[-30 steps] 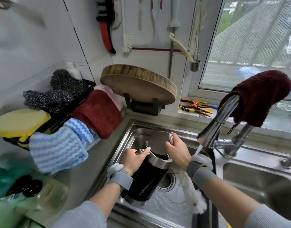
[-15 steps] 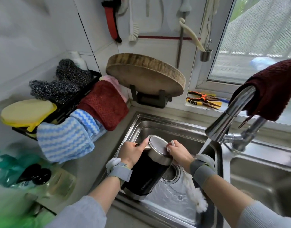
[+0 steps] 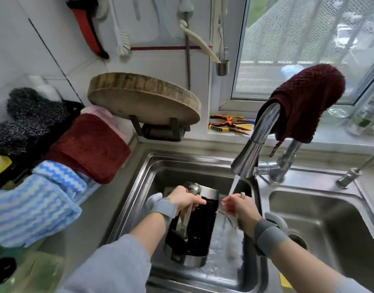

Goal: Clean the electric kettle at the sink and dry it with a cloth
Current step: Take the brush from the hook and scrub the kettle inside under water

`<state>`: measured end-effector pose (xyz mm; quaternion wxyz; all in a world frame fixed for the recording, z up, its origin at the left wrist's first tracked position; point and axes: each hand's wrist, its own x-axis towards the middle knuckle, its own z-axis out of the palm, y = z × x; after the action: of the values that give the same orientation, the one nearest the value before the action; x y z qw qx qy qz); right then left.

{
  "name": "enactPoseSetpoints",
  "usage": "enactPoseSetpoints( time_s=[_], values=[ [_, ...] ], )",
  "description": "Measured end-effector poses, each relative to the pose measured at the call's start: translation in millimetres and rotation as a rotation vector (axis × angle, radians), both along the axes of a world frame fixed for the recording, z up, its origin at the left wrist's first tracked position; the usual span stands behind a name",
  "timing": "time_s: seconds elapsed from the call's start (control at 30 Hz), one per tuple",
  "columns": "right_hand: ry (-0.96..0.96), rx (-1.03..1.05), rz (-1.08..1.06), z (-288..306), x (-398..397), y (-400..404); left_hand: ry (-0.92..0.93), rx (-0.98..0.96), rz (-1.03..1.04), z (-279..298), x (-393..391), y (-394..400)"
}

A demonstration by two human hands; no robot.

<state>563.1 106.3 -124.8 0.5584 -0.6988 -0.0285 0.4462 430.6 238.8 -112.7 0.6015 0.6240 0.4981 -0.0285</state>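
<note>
- Kettle [image 3: 199,227], black with a steel rim, lies tilted inside the left sink basin [image 3: 158,166], its base toward the near edge and its mouth toward the far wall.
- Left hand [image 3: 185,199] curls its fingers round the kettle's metal handle near the top.
- Right hand [image 3: 238,206] grips a white brush [image 3: 232,242] under the running water from the faucet [image 3: 251,153], just right of the kettle.
- Dark red cloth [image 3: 302,102] hangs over the faucet neck.
- Right basin [image 3: 321,218] lies past the divider.
</note>
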Motion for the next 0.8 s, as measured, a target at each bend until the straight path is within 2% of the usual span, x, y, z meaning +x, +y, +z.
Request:
enactPoseSetpoints(
  time_s=[0.17,0.53,0.63,0.7,0.8],
  values=[
    [0.003,-0.012,0.001,7,14,-9,-0.019,-0.041,-0.087,-1,49,-31],
    [0.013,0.048,0.057,14,19,-26,-0.157,-0.254,0.187,-9,99,-53],
    [-0.005,0.071,-0.006,18,21,-27,-0.141,-0.279,0.195,-9,94,-54],
    [-0.058,0.086,-0.054,21,24,-27,-0.084,-0.265,0.193,-13,80,-53],
    [-0.201,0.064,-0.028,24,30,-24,-0.015,-0.124,0.162,-23,50,-43]
  ],
)
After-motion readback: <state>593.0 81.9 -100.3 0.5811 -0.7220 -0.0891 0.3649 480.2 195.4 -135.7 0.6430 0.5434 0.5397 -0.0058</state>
